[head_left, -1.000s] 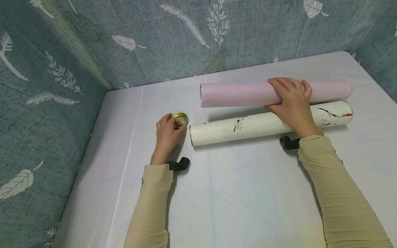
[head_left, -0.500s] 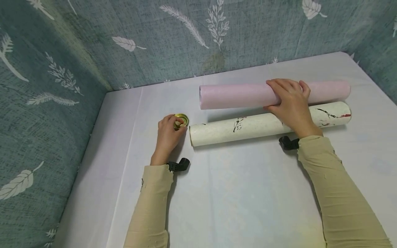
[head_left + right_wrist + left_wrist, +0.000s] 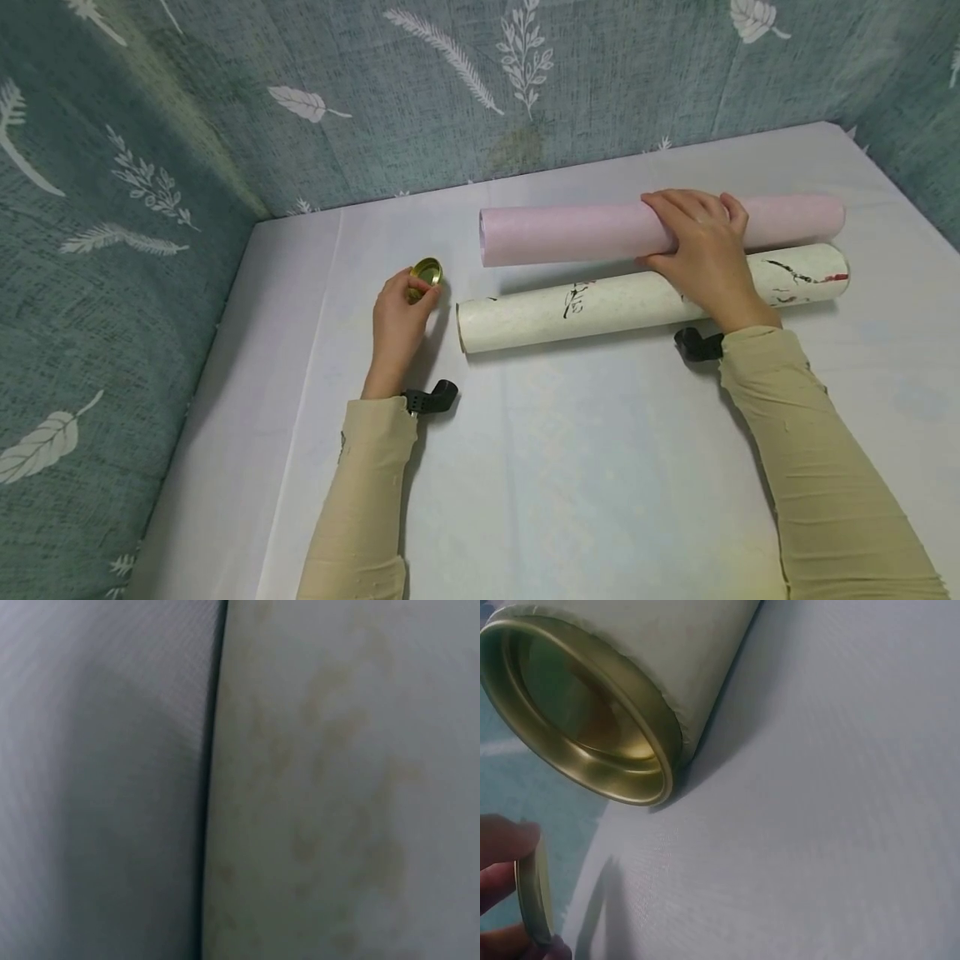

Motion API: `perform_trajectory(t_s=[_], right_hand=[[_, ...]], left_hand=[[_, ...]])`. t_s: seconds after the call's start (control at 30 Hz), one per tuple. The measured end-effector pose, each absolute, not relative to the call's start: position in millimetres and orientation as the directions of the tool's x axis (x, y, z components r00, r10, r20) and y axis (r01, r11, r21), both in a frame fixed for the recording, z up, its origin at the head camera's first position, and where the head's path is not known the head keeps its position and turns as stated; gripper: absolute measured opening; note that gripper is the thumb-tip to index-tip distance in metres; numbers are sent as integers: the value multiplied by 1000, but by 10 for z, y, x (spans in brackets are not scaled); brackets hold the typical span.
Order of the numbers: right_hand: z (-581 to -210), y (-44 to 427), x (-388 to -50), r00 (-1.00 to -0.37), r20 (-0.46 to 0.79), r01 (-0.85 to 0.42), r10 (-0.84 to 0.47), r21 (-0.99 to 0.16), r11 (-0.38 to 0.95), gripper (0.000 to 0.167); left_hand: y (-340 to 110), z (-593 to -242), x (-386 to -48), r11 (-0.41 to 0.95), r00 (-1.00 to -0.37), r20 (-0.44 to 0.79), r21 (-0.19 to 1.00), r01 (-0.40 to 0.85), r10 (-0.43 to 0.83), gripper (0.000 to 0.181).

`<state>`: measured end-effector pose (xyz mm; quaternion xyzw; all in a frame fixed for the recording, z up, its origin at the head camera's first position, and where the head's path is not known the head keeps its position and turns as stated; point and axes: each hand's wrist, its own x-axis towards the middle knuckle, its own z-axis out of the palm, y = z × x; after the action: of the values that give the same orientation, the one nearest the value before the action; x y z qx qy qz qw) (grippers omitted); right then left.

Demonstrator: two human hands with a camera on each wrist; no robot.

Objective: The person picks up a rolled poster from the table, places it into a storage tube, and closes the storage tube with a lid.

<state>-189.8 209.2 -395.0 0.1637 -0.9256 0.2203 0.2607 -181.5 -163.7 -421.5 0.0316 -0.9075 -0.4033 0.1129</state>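
Between thumb and fingers, my left hand [image 3: 401,321] pinches a round gold metal lid [image 3: 428,272], tilted up off the table. In the left wrist view the lid [image 3: 536,892] shows nearly edge-on below the gold-rimmed end [image 3: 656,735] of a white tube. That white cardboard tube [image 3: 555,317], marked with black and red brushwork, lies just right of the lid. My right hand [image 3: 701,250] reaches over the tube and grips a roll of pink paper [image 3: 570,232], thumb on the near side, fingers over the top. No fingers show in the right wrist view, only a pale, brown-blotched surface [image 3: 337,780].
A white cloth [image 3: 570,467] covers the table. Teal curtains [image 3: 360,92] with white leaf prints hang along the back and left sides. Black wrist cameras [image 3: 433,397] sit on both wrists, the right one close to the white tube.
My left hand has raised the gold lid from lying flat to a tilted pose, shifting it slightly left and away from the tube's end. My right hand stays nearly still on the pink roll.
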Motion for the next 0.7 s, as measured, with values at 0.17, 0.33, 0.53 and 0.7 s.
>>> perform_trajectory(t_s=[0.17, 0.33, 0.53, 0.7], right_hand=[[-3948, 2095, -1893, -813, 551, -416, -189, -322, 851, 69], [-3944, 2093, -1895, -814, 548, -416, -192, -320, 851, 69], [-3939, 2089, -1897, -822, 536, -410, -194, -319, 854, 69], [-3934, 2086, -1897, -825, 530, -411, -195, -326, 852, 69]], left_hand=[[-1617, -4195, -1809, 634, -977, 150, 773, 22, -149, 23], [-1595, -4158, -1819, 543, -981, 104, 839, -1, -162, 25], [-1573, -4122, -1820, 492, -985, 55, 870, -31, -161, 28], [-1538, -4100, -1819, 432, -990, 4, 900, -58, -142, 29]])
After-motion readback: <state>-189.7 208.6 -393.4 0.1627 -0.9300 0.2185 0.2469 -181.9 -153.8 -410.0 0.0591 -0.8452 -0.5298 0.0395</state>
